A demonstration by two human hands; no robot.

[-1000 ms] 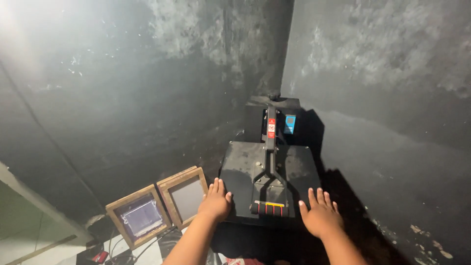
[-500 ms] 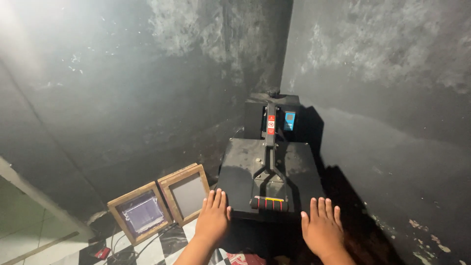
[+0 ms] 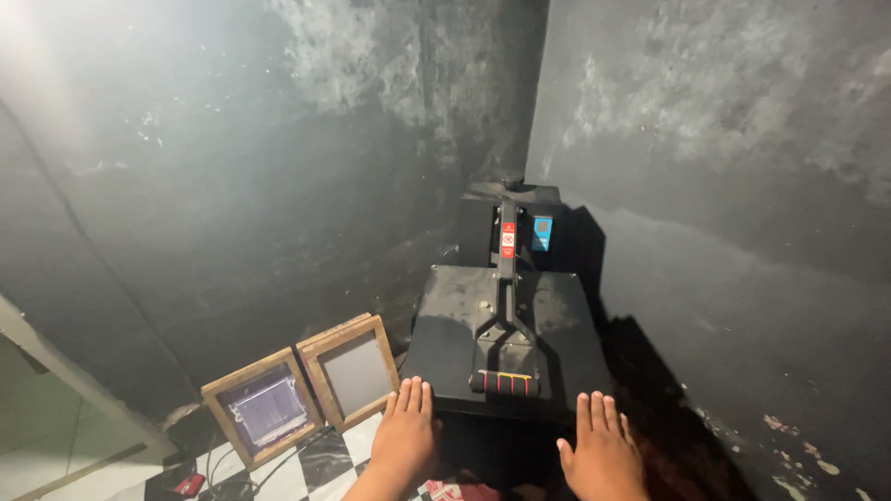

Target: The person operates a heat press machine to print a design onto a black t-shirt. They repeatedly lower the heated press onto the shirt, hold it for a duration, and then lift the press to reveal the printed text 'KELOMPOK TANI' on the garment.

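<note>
Black flat-topped heat press machine [image 3: 509,339] before me, plate dull black with pale scuffs. Its handle grip [image 3: 504,382] black with red-orange bands. Red-and-white sticker [image 3: 508,239] on press arm; small blue panel [image 3: 542,232] on rear box. Two light-brown wooden frames [image 3: 302,387]: left one with bluish-white mesh, right one with plain grey mesh. Floor [image 3: 316,464] black-and-white checkered. Walls [image 3: 278,158] dark grey, mottled with whitish patches. Small red object [image 3: 189,484] by black cables.

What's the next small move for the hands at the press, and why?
Probably lift the right hand up to the striped handle grip. Both hands lie flat and open at the front edge of the black heat press, left hand too, and the grip sits untouched between them.
</note>
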